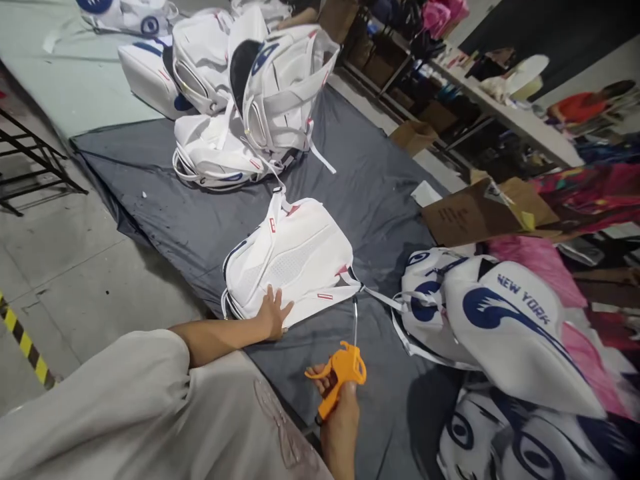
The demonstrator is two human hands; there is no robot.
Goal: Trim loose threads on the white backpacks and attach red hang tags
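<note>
A white backpack [310, 247] lies on the dark table cover, its padded back and shoulder straps facing up. My left hand [274, 315] rests with spread fingers on its near edge. In my right hand [343, 400] is an orange air blow gun [346, 367], the fingers wrapped round its handle and lever. The thin metal nozzle [355, 317] points away from me, its tip close to the strap at the backpack's right corner. Whether the tip touches the strap I cannot tell.
Several white backpacks [285, 93] are heaped at the table's far end. More white and blue bags [500, 313] pile up on the right, beside a cardboard box [480, 213]. A person in orange [577, 107] sits at a far table. A black metal rack [35, 160] stands left.
</note>
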